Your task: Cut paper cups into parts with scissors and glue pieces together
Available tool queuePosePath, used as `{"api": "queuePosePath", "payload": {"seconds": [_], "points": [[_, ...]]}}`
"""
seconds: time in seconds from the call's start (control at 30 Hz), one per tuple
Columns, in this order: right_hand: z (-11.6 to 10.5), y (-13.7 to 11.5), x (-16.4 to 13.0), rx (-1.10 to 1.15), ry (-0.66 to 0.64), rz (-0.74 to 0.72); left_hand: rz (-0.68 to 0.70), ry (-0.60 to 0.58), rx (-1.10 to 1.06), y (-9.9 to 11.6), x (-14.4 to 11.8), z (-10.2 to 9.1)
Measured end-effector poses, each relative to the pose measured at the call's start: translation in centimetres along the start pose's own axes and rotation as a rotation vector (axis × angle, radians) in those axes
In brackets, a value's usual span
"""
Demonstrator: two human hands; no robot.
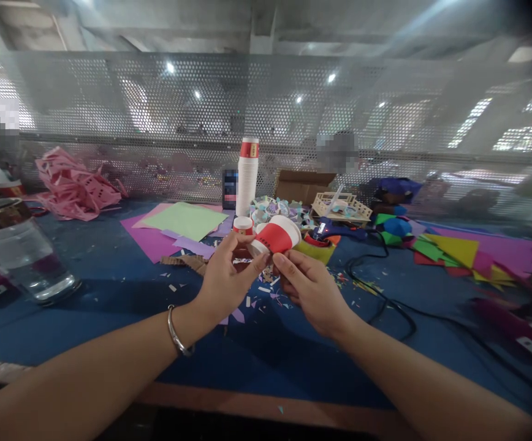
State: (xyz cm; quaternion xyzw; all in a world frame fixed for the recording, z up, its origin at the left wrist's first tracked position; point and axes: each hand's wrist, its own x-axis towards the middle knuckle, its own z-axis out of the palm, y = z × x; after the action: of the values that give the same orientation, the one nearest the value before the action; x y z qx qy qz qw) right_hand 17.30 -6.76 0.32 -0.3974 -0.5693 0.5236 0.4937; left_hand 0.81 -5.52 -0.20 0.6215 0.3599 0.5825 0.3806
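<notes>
A red and white paper cup is tilted on its side in the air above the middle of the table, its rim toward the upper right. My left hand grips its narrow base end between thumb and fingers. With thumb and bent fingers, my right hand pinches the cup's lower side. Just behind my left fingers stands another red and white cup. A tall stack of paper cups rises behind that, red on its top cup. Small paper scraps lie under my hands.
Green paper and purple sheets lie left of the stack, near a crumpled pink paper pile. A glass jar stands at far left. On the right are a black cable, a wooden-stick tray and coloured paper. Perforated metal screen behind.
</notes>
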Motion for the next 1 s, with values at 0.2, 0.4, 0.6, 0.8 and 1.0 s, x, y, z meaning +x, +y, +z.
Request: {"api": "queuePosePath", "payload": {"seconds": [0.2,0.4,0.6,0.8,1.0], "points": [[-0.3,-0.3,0.1,-0.095,-0.007,-0.051,-0.223,-0.024,-0.336,0.2,0.5,-0.1],[-0.6,0.0,0.3,-0.106,-0.004,-0.048,-0.467,-0.118,-0.607,-0.4,1.3,-0.6],[-0.4,0.1,0.3,-0.051,-0.016,-0.021,-0.448,-0.089,-0.615,-0.1,1.2,-0.5],[-0.2,0.3,0.3,-0.061,-0.002,-0.017,-0.387,-0.038,-0.600,-0.2,0.8,0.1],[-0.4,0.5,0.3,-0.115,-0.001,-0.028,-0.398,-0.027,-0.631,-0.1,0.8,0.2]]}}
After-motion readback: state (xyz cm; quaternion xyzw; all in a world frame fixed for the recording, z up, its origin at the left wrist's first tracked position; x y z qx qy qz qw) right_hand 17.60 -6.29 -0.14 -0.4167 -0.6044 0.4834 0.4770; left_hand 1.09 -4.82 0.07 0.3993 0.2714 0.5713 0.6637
